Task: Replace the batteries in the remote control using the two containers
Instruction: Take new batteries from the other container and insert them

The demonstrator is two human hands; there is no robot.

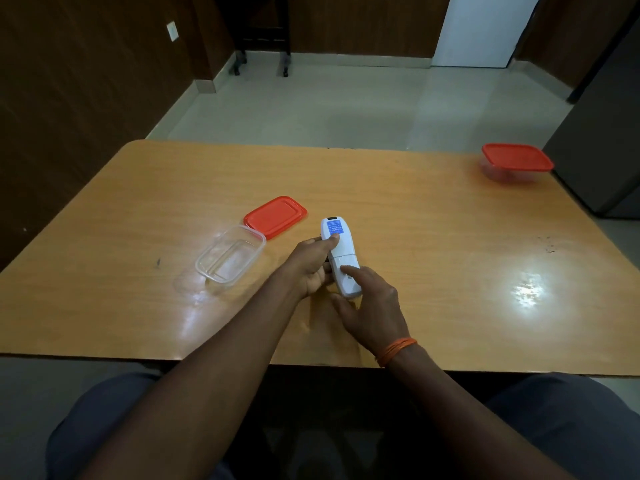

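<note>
On the tabletop (pixel 433 237), at your left, an open clear box (pixel 230 259) is sitting with a red lid (pixel 275 216) lying just beyond it. Your left hand (pixel 311 268) is gripping the remote (pixel 339 254) (back up, blue label showing) near the middle, fingers curled round its edge. Your right hand (pixel 372 310) is pressing one straight index finger on its near half. A lidded box (pixel 516 162) is resting at the far right corner.

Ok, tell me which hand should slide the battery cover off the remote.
Right. The right hand has its forefinger on the battery cover; the left hand grips the remote higher up, steadying it.
</note>
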